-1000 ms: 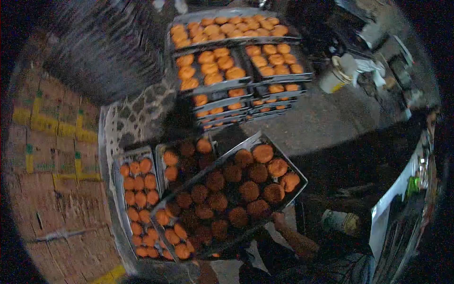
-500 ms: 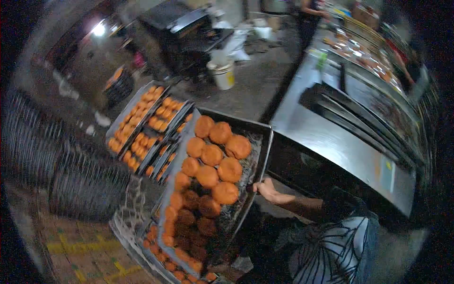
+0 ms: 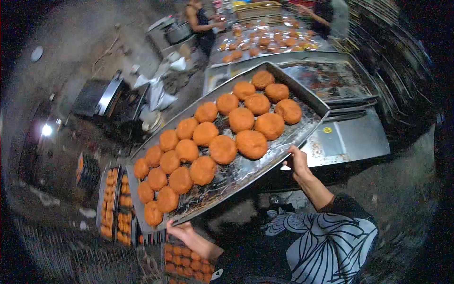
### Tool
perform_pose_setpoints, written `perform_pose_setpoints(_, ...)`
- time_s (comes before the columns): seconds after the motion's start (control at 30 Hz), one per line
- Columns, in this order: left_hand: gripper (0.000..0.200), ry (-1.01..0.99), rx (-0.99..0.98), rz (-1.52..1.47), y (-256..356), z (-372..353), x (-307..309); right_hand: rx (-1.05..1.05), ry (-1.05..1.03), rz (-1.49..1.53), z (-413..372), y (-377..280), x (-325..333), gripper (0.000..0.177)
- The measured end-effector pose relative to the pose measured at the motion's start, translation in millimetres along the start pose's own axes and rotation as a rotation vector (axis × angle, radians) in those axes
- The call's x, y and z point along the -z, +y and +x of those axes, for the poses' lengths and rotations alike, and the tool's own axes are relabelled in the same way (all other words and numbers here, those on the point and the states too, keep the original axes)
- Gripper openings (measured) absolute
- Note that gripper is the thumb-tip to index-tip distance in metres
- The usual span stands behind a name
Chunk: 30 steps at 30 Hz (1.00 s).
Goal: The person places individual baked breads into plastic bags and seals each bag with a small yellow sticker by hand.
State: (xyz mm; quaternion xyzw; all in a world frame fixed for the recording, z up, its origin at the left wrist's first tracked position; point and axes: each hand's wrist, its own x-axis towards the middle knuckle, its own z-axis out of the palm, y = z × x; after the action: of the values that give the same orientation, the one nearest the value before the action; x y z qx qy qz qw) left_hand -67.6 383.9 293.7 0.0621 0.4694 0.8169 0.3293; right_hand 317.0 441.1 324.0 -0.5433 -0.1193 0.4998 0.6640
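Observation:
A large metal baking tray (image 3: 309, 106) hangs tilted in front of me, held by both hands. Round orange-brown buns (image 3: 222, 149) lie in it in rows, gathered toward its far side and left end. My left hand (image 3: 182, 231) grips the rim at the near left corner. On the near long edge, further right, my right hand (image 3: 297, 160) is closed with the thumb over the rim. The fingers under the tray are partly hidden from view.
More trays of buns (image 3: 111, 199) stand at lower left, with another bun tray (image 3: 187, 260) below my left hand. Ahead is a metal table (image 3: 362, 137) with stacked dark trays (image 3: 350, 106) and wrapped buns (image 3: 269, 40). Two people stand beyond; one person (image 3: 201, 23) is at the table's left.
The bun tray has been lifted and swung right, away from the other trays toward the metal table. My view has turned right. My left hand now shows plainly at the corner.

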Motion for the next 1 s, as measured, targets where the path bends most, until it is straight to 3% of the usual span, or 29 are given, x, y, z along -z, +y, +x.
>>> perform_pose_setpoints(0.03,0.039,-0.113,0.337,-0.058,-28.5,21.3,-12.5,0.047,0.076,0.024,28.7,-6.1,21.5,0.016)
perform_pose_setpoints(0.1,0.043,-0.245,0.429,-0.134,-63.2,19.4,-79.4,0.215,0.153,0.004,42.5,-42.2,28.2,0.026)
perform_pose_setpoints(0.17,0.043,-0.388,0.474,-0.125,-86.9,-28.0,-166.3,0.545,0.128,-0.058,88.5,-51.8,44.6,0.056)
perform_pose_setpoints(0.23,0.042,-0.543,0.582,-0.082,-107.5,-27.0,-217.0,0.706,0.292,-0.243,123.9,-62.7,39.8,0.082)
perform_pose_setpoints(0.3,0.029,-0.626,0.591,0.002,-136.1,-47.8,-261.5,0.6,0.562,-0.435,140.6,-94.3,28.8,0.089)
perform_pose_setpoints(0.33,0.027,-0.664,0.748,0.012,-165.7,-25.1,-262.0,0.652,0.659,-0.472,164.1,-94.9,33.1,0.086)
perform_pose_setpoints(0.37,0.027,-0.68,0.776,0.028,-176.6,-33.4,-266.3,0.681,0.7,-0.517,189.8,-91.8,42.6,0.086)
perform_pose_setpoints(0.4,0.028,-0.727,0.669,0.04,-204.5,-11.1,-231.4,0.612,0.77,-0.523,199.7,-49.5,38.8,0.086)
perform_pose_setpoints(0.43,0.03,-0.749,0.565,0.069,-216.5,-26.9,-239.8,0.512,0.83,-0.541,221.1,-62.8,42.9,0.087)
perform_pose_setpoints(0.5,0.041,-1.0,0.656,0.136,-219.5,-46.6,-240.1,0.453,0.878,-0.564,242.4,-59.3,50.9,0.085)
perform_pose_setpoints(0.6,0.042,-1.425,0.731,0.388,-245.4,-71.5,-239.2,0.459,0.949,-0.572,263.5,-45.0,58.4,0.082)
perform_pose_setpoints(0.7,0.03,-1.697,0.842,0.777,-266.6,-107.1,-251.7,0.468,0.963,-0.651,264.7,-42.6,60.1,0.079)
perform_pose_setpoints(0.77,0.022,-2.083,0.429,0.764,-300.4,-134.6,-254.7,0.473,0.883,-0.664,254.8,-45.4,64.2,0.078)
perform_pose_setpoints(0.83,0.018,-2.295,0.303,0.667,-327.5,-175.1,-254.2,0.508,0.736,-0.806,229.3,-34.9,81.5,0.079)
perform_pose_setpoints(0.87,0.019,-2.336,0.333,0.683,-340.9,-197.7,-251.3,0.653,0.751,-0.908,225.5,-19.1,105.2,0.075)
perform_pose_setpoints(0.93,0.02,-2.427,0.165,0.652,-359.6,-246.2,-246.0,0.785,0.622,-0.895,195.0,-4.5,161.1,0.063)
perform_pose_setpoints(0.97,0.02,-2.408,0.033,0.815,-368.9,-271.2,-243.7,0.787,0.614,-0.93,183.2,-0.5,192.2,0.056)
perform_pose_setpoints(1.0,0.02,-2.329,-0.24,0.736,-394.6,-294.0,-238.7,0.655,0.591,-0.9,174.4,0.0,222.2,0.048)
